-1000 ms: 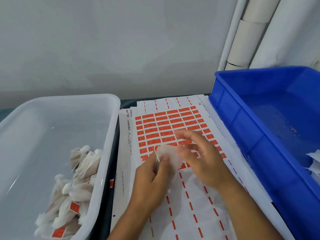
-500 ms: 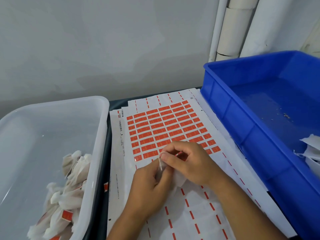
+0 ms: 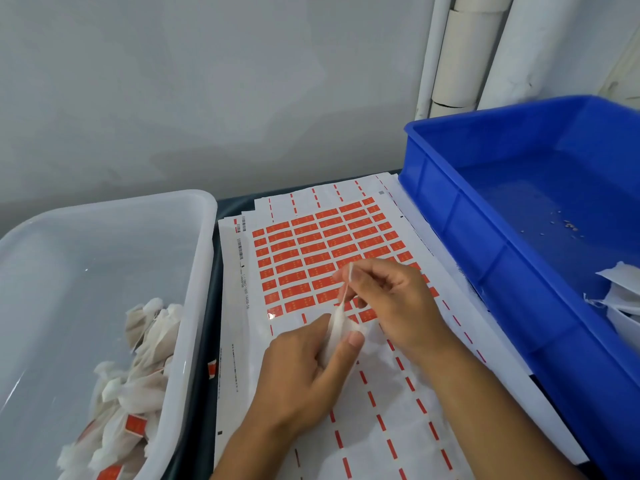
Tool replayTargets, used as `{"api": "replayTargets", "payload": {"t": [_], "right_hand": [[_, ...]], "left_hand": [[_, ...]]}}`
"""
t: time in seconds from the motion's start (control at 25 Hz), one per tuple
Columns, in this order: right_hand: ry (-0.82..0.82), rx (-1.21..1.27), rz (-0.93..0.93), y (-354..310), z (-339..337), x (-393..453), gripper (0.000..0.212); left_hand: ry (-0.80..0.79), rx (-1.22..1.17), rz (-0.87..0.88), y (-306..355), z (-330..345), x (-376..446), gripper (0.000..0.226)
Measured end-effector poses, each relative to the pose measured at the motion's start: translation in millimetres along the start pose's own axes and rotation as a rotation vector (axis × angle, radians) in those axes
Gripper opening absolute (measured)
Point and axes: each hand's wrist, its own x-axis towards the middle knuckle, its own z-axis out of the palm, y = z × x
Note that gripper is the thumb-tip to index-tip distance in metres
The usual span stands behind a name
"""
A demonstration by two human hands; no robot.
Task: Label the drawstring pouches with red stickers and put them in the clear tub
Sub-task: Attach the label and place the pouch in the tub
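My left hand [image 3: 304, 368] grips a small white drawstring pouch [image 3: 338, 329] between thumb and fingers, just above the sticker sheet [image 3: 322, 251]. My right hand [image 3: 391, 303] pinches the pouch's drawstring [image 3: 349, 278] and holds it taut, up and away from the pouch. Rows of red stickers fill the far half of the sheet; the near half is peeled bare. On the left stands the clear tub [image 3: 194, 306], with several labelled pouches [image 3: 135, 393] piled in its near corner.
A blue crate [image 3: 485, 244] sits on the right, with a few white pouches [image 3: 620, 292] at its near end. A stack of more sheets lies under the top one. A grey wall and white pipes [image 3: 460, 50] stand behind.
My right hand left the sticker rows, closed on the pouch's string and pulled it up and away. My left hand has kept hold of the pouch.
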Motion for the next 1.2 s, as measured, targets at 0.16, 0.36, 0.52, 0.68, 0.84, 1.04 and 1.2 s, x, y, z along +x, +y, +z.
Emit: {"api": "replayTargets", "payload": {"t": [0.16,0.36,0.52,0.68,0.84,1.04,1.2], "right_hand": [[0.159,0.100,0.031,-3.3,-10.8,2.1,0.025],[0.112,0.110,0.036,-9.4,-4.1,0.5,0.022],[0.041,0.190,-0.006,-18.3,-5.0,-4.0,0.020],[-0.017,0.124,-0.085,-21.6,-0.3,-6.3,0.020],[-0.154,0.114,-0.142,-19.9,6.4,-9.1,0.017],[-0.320,0.016,-0.144,-14.2,16.1,-13.6,0.015],[-0.406,-0.119,-0.090,-7.8,23.2,-17.3,0.017]], "left_hand": [[-0.002,0.147,0.012,-3.9,3.8,2.1,0.067],[0.050,0.309,0.038,-6.9,6.9,2.7,0.054],[0.240,0.101,0.058,3.1,3.7,3.4,0.041],[0.220,-0.235,-0.046,9.6,-5.2,3.9,0.038],[0.017,-0.371,-0.203,11.2,-7.5,5.8,0.053],[0.034,-0.668,-0.260,6.2,-11.7,9.2,0.048],[-0.038,-0.997,-0.312,4.5,-21.7,11.8,0.030]]}}
